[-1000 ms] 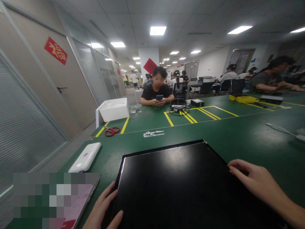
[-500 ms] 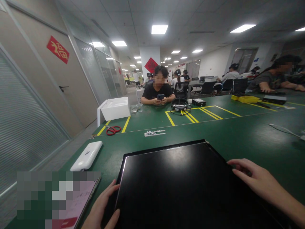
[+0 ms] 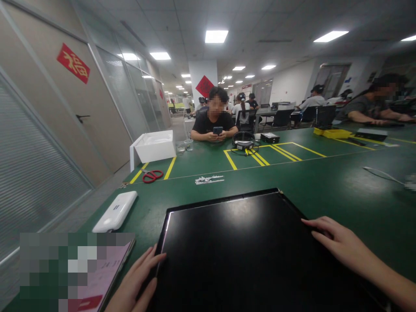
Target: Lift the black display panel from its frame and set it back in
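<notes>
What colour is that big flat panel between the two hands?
The panel is black, with a pale reflection towards its far edge; the head view shows it best.

A flat black panel (image 3: pixel 240 255) lies on the green counter (image 3: pixel 351 186), the left hand (image 3: pixel 134 279) touching its left edge and the right hand (image 3: pixel 338 240) its right edge. Leftward lie a white device (image 3: pixel 116 212) and red-handled scissors (image 3: pixel 152 176); opposite, a person (image 3: pixel 201 123) holds a phone (image 3: pixel 217 130)

Black screen (image 3: pixel 240 251); green table (image 3: pixel 341 186), yellow-striped; red-handled scissors (image 3: pixel 152 176); red door sign (image 3: pixel 73 63), 1 gold character (image 3: pixel 76 63).
</notes>
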A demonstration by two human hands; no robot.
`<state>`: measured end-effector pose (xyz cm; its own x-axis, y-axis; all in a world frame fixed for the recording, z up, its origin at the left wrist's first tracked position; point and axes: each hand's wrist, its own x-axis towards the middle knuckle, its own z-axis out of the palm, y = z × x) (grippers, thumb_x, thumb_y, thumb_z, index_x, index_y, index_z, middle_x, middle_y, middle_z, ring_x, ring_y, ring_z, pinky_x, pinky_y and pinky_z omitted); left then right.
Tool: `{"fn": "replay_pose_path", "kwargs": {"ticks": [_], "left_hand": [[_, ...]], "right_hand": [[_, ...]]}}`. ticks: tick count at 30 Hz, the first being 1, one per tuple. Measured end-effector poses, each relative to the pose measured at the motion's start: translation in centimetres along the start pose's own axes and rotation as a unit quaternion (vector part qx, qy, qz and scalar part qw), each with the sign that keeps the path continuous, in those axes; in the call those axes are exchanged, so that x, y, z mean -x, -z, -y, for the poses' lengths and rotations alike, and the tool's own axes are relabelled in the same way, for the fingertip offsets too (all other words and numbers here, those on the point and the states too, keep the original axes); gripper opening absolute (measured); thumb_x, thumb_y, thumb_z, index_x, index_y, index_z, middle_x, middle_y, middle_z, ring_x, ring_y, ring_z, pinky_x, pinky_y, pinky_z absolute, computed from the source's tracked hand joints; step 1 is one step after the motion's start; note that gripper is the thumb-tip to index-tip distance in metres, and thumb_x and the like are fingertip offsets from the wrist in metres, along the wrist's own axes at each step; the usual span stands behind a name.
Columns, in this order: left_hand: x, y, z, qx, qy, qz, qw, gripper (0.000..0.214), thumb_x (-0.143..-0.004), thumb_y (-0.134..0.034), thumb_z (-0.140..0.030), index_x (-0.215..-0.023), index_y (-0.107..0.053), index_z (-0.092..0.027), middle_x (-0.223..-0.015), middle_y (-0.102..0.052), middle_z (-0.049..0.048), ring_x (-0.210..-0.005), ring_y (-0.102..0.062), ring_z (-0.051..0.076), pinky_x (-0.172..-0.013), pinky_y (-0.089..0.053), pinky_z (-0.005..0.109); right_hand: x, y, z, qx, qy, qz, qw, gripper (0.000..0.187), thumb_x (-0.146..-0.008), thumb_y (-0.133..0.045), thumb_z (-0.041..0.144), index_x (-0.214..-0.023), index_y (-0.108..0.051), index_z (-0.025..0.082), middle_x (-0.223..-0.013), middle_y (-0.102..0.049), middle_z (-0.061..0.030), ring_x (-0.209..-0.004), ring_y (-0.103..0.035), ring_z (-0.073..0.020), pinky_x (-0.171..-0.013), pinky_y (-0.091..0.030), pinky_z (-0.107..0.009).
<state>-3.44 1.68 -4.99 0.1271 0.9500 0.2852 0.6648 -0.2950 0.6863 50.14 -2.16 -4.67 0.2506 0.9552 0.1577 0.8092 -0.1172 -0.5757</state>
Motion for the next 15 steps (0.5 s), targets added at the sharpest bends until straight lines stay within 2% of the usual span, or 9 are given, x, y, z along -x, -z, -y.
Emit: {"fn": "replay_pose_path", "kwargs": {"ticks": [2,4,6,8,11,15], "left_hand": [[-0.2,0.2,-0.7,0.034,0.023,0.012,0.999,0.034,-0.088,-0.051,-0.047,-0.109,-0.075,-0.036,-0.140,-0.059,0.0044,-0.133,-0.049,0.035,-0.112,-0.030,0.054],[-0.5,0.6,-1.3,0.072,0.054,0.050,0.995,0.033,-0.083,-0.059,-0.051,-0.106,-0.076,-0.035,-0.139,-0.060,0.0052,-0.133,-0.047,0.037,-0.111,-0.031,0.055],[-0.6,0.8,-2.0,0.119,0.089,0.038,0.988,0.035,-0.078,-0.065,-0.055,-0.103,-0.078,-0.035,-0.140,-0.059,0.0044,-0.135,-0.043,0.038,-0.113,-0.026,0.054],[-0.7,0.8,-2.8,0.175,0.134,-0.015,0.975,0.038,-0.076,-0.065,-0.059,-0.103,-0.077,-0.034,-0.141,-0.058,0.0027,-0.138,-0.040,0.037,-0.116,-0.019,0.052],[-0.7,0.5,-4.2,0.279,0.200,-0.036,0.938,0.045,-0.065,-0.075,-0.060,-0.099,-0.078,-0.031,-0.142,-0.058,0.0031,-0.138,-0.039,0.038,-0.116,-0.021,0.050],[-0.8,0.0,-5.2,0.409,0.263,-0.070,0.871,0.049,-0.056,-0.086,-0.049,-0.100,-0.075,-0.029,-0.140,-0.060,0.0019,-0.139,-0.039,0.037,-0.115,-0.029,0.048]], "right_hand": [[0.0,-0.1,-0.1,0.003,-0.002,-0.001,1.000,0.038,-0.080,-0.051,0.044,-0.106,-0.075,0.029,-0.104,-0.069,-0.0063,-0.090,-0.066,-0.0242,-0.080,-0.052,-0.037],[0.0,-0.1,-0.1,0.006,-0.002,0.001,1.000,0.038,-0.080,-0.051,0.044,-0.106,-0.075,0.029,-0.103,-0.069,-0.0062,-0.089,-0.066,-0.0240,-0.079,-0.052,-0.037],[0.0,-0.2,-0.1,0.008,-0.003,0.000,1.000,0.038,-0.080,-0.050,0.044,-0.106,-0.075,0.029,-0.103,-0.069,-0.0062,-0.089,-0.066,-0.0240,-0.078,-0.052,-0.036],[0.0,-0.2,-0.1,0.007,-0.004,-0.003,1.000,0.038,-0.080,-0.050,0.044,-0.106,-0.074,0.029,-0.103,-0.069,-0.0062,-0.088,-0.066,-0.0240,-0.078,-0.052,-0.037],[-0.1,-0.2,-0.1,0.007,-0.001,-0.007,1.000,0.038,-0.081,-0.050,0.044,-0.105,-0.074,0.029,-0.103,-0.069,-0.0061,-0.089,-0.066,-0.0240,-0.079,-0.053,-0.037],[-0.1,-0.1,0.0,0.007,0.003,-0.007,1.000,0.037,-0.081,-0.050,0.044,-0.105,-0.074,0.029,-0.104,-0.069,-0.0060,-0.092,-0.066,-0.0243,-0.082,-0.052,-0.038]]}}
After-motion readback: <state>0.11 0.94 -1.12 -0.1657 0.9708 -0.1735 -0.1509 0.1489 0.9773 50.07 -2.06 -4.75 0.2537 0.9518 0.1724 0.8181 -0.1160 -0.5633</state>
